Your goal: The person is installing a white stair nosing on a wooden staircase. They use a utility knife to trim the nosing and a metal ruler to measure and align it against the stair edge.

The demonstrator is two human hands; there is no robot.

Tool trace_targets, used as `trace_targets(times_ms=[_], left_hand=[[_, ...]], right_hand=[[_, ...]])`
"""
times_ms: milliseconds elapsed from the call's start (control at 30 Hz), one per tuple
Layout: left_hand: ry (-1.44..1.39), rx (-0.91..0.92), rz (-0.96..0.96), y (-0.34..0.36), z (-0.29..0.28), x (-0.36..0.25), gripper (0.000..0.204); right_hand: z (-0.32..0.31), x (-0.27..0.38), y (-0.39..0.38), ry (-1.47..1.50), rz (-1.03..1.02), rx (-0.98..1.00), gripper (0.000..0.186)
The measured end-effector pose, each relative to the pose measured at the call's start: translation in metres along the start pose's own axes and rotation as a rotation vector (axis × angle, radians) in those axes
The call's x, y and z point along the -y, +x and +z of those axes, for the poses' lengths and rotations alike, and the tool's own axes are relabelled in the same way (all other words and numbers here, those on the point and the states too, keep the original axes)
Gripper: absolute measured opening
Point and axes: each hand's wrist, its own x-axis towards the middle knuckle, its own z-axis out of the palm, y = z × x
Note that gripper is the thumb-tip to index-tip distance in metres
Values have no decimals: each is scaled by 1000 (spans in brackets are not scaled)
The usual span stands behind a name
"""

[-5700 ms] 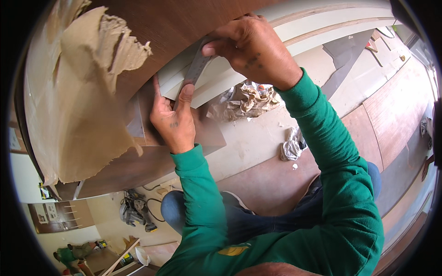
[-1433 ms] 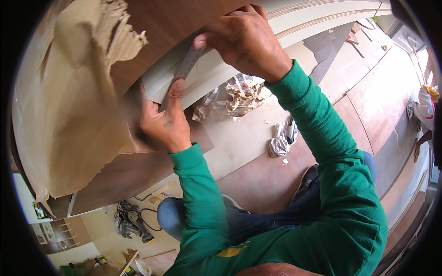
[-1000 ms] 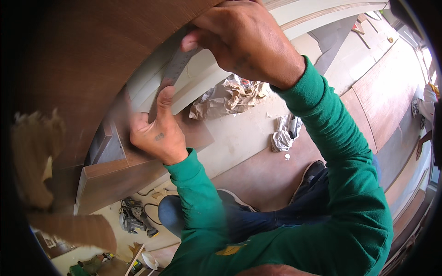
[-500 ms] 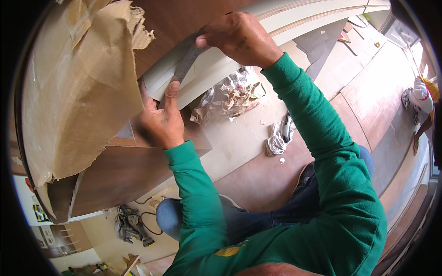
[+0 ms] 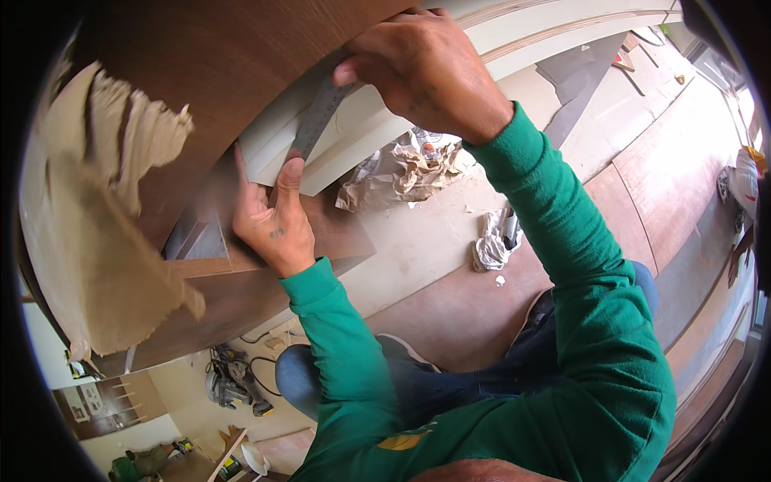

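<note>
A grey metal ruler (image 5: 323,116) runs slantwise between my two hands, under the edge of a brown wood-faced panel (image 5: 201,64). My right hand (image 5: 430,72) pinches its upper end between thumb and bent fingers. At the lower end my left hand (image 5: 277,229) holds it under the thumb, with one finger stretched up along the panel's edge. Behind the ruler lies a pale cabinet board (image 5: 361,136). Just below my left hand is a brown wooden cabinet part (image 5: 273,293) with an opening. Torn brown paper (image 5: 120,257) hangs at the left, blurred in places.
Crumpled paper (image 5: 409,169) lies on the floor beyond the cabinet, with a smaller crumpled wrapper (image 5: 491,249) nearer my knees. A corded power tool (image 5: 233,377) rests at the lower left. Flat boards (image 5: 650,193) cover the floor at right, where another person's hand (image 5: 740,253) shows.
The torn brown paper has swung left and down, baring more of the panel and the cabinet opening. Both hands keep hold of the ruler; the view has shifted slightly.
</note>
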Motion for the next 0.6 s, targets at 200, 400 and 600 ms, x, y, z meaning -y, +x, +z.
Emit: trace_targets(times_ms=[200,400,600], left_hand=[[48,-38,-18,-3,2,-7,79],[73,-81,-25,-5,13,-10,80],[93,-92,23,1,11,-11,81]], right_hand=[[-2,0,0,39,-47,17,16],[-12,-13,2,44,-151,33,19],[-34,3,9,162,145,213,36]])
